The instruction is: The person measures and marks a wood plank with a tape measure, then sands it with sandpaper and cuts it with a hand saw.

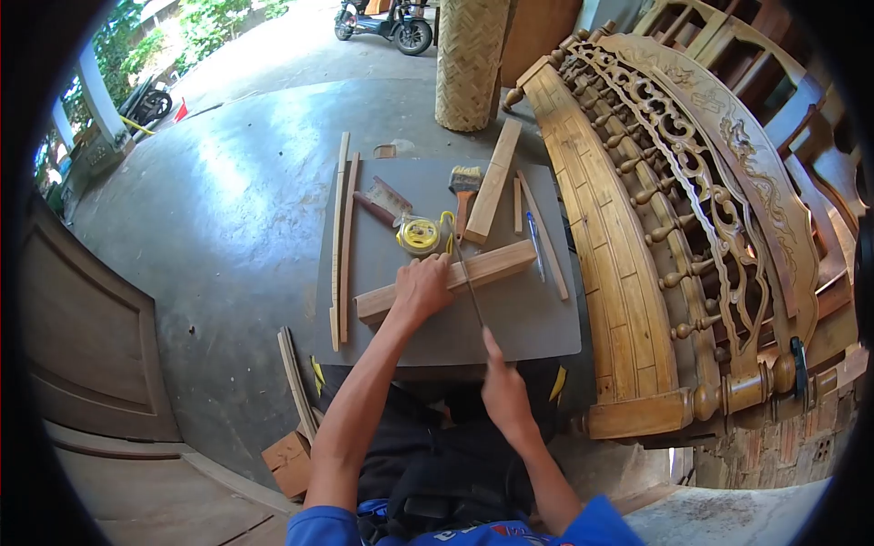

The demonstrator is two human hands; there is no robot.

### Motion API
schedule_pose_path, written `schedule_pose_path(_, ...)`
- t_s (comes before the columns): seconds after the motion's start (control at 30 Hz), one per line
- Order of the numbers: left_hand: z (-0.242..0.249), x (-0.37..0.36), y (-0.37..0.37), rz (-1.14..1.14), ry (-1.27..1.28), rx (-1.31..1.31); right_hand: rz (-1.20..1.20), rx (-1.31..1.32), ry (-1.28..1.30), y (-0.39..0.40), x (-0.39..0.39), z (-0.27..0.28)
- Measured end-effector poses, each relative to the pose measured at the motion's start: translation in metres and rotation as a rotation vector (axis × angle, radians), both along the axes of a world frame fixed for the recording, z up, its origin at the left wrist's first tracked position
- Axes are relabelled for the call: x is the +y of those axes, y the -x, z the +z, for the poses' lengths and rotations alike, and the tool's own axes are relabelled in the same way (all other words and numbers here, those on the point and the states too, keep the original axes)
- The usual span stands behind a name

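A squared wooden block (496, 267) lies slantwise across the grey work board (537, 332). My left hand (423, 289) is closed over its top, left of the middle. In my right hand (506, 396), at the near edge of the board, is a hand saw (472, 289). Its thin blade shows edge-on and crosses the block just right of my left hand. How deep the blade sits in the wood cannot be made out, and the handle is hidden in my fist. Beyond the block lie a yellow tape measure (419, 235) and a paintbrush (464, 187).
On the board are another wooden block (496, 182), thin wood strips (344, 246), a blue pen (535, 246) and a brown angled piece (384, 200). Carved wooden furniture (628, 227) stands close on the right. A woven pillar (469, 64) rises behind; wooden panels (91, 328) are at left.
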State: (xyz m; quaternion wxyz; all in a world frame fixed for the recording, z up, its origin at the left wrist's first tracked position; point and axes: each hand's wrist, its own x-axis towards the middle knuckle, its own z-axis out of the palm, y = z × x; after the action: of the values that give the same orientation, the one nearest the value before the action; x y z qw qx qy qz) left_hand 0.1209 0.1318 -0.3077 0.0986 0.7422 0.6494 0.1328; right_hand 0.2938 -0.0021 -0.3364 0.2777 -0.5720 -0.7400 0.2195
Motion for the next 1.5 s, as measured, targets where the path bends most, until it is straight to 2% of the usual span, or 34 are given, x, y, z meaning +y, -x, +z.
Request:
schedule_pose_path(0.03, 0.0, 0.0, 0.0, 0.005, -0.023, 0.014, 0.001, 0.05, -0.022, -0.02, -0.026, -0.012)
schedule_pose_path(0.17, -0.012, -0.008, -0.004, 0.038, -0.073, 0.001, 0.098, -0.144, 0.017, -0.057, -0.048, 0.002)
schedule_pose_path(0.23, -0.01, -0.003, -0.005, 0.054, -0.101, -0.016, 0.098, -0.211, 0.109, -0.055, -0.04, 0.032)
schedule_pose_path(0.33, -0.007, -0.007, -0.005, 0.064, -0.096, -0.014, 0.065, -0.073, 0.152, -0.054, -0.052, 0.088)
schedule_pose_path(0.4, -0.006, -0.009, -0.006, 0.067, -0.078, -0.007, -0.064, -0.034, -0.193, -0.057, -0.052, 0.093)
schedule_pose_path(0.47, -0.001, -0.013, -0.002, -0.031, -0.244, -0.139, -0.223, -0.006, -0.213, -0.065, -0.042, 0.097)
schedule_pose_path(0.53, 0.001, -0.018, 0.001, -0.099, -0.311, -0.203, -0.409, 0.024, 0.108, -0.075, -0.025, 0.085)
schedule_pose_path(0.63, 0.001, -0.016, 0.009, -0.151, -0.304, -0.204, -0.482, 0.077, -0.053, -0.101, 0.019, 0.013)
schedule_pose_path(0.73, -0.001, -0.016, 0.01, -0.226, -0.33, -0.215, -0.596, -0.068, -0.055, -0.12, 0.062, -0.024)
schedule_pose_path(0.8, -0.005, -0.015, 0.01, -0.206, -0.333, -0.217, -0.542, -0.081, -0.17, -0.123, 0.079, -0.03)
schedule_pose_path(0.9, -0.016, -0.011, 0.013, -0.208, -0.395, -0.275, -0.485, -0.193, -0.195, -0.128, 0.101, -0.039)
schedule_pose_path(1.0, -0.001, -0.015, 0.014, -0.199, -0.284, -0.33, -0.395, -0.223, -0.351, -0.135, 0.111, -0.058)
schedule_pose_path(1.07, -0.003, -0.013, 0.013, -0.204, -0.302, -0.343, -0.335, -0.24, -0.446, -0.134, 0.11, -0.055)
schedule_pose_path(1.17, -0.002, -0.014, 0.013, -0.212, -0.304, -0.342, -0.33, -0.289, -0.3, -0.124, 0.102, -0.037)
schedule_pose_path(1.5, 0.008, -0.016, 0.01, -0.203, -0.28, -0.351, -0.218, -0.308, -0.318, -0.119, 0.083, -0.041)
